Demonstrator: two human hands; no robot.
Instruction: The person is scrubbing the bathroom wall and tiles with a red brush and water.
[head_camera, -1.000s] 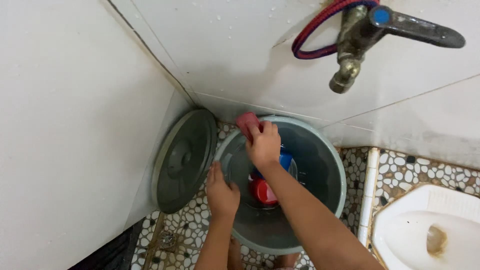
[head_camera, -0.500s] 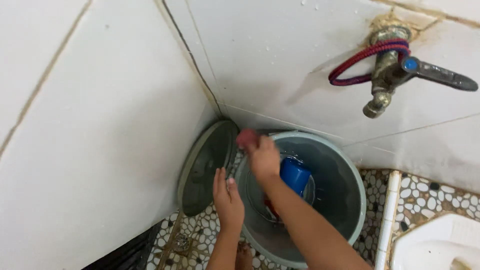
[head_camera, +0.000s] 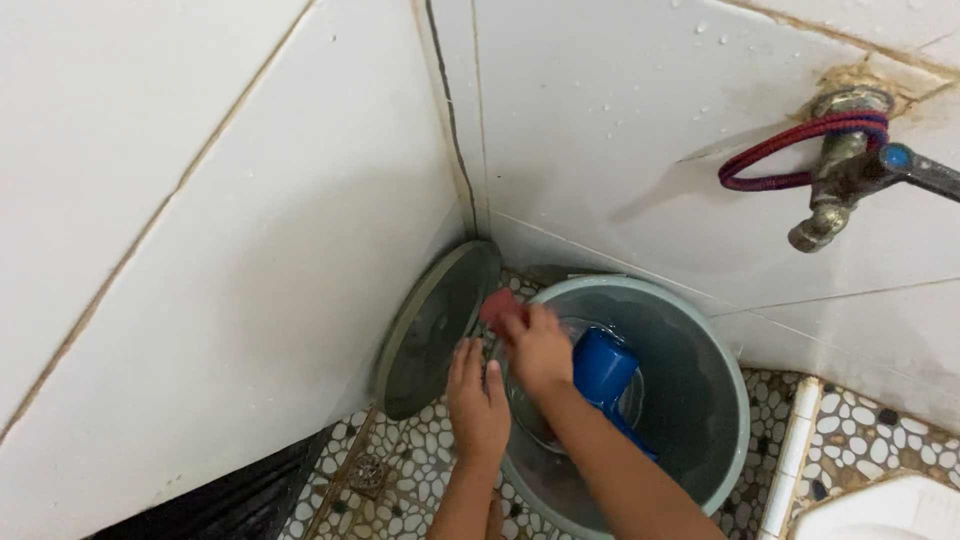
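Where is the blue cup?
The blue cup sits inside the grey bucket, low in the head view, just right of the right hand and below the wall tap.

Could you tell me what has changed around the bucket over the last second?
The blue scoop has come up from low in the bucket and now hides the red item seen there earlier. The right hand still holds the pink sponge at the rim; the left hand stays on the edge. The lid still leans on the wall.
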